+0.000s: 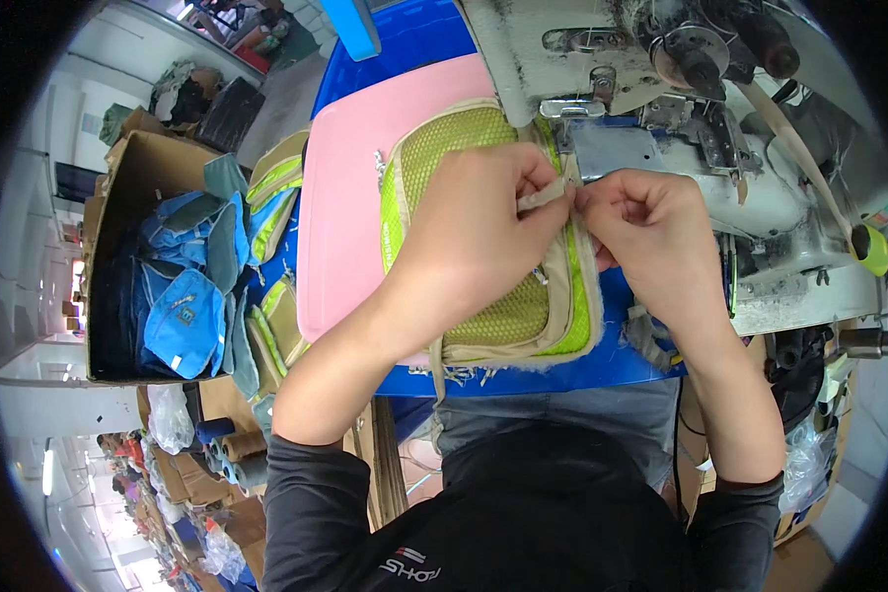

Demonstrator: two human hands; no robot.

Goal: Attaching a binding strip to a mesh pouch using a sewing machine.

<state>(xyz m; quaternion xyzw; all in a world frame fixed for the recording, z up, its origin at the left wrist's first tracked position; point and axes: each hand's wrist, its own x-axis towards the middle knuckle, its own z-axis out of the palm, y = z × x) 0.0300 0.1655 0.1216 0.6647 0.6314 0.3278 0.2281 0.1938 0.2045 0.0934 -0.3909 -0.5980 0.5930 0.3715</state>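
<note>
A lime-green mesh bag piece (503, 321) with beige edge binding lies beneath my hands, its far edge close under the sewing machine (523, 49). My left hand (474, 212) reaches across it, thumb and finger pinched on a short beige fabric strip (545, 194). Just to the right, my right hand (656, 217) has its fingers curled and closed at the piece's right edge, fingertips nearly meeting those of the left. What the right fingertips grip is too small and too covered to make out. A long beige tape (438, 375) hangs from the near edge.
Under the piece is a pink board (340, 207) on a blue table (405, 383). At left stands a cardboard box (118, 247) with blue fabric pieces (187, 321); more green-edged pieces (276, 187) lie beside it. Thread cones (242, 446) sit lower left. Thread scraps lie along the near edge.
</note>
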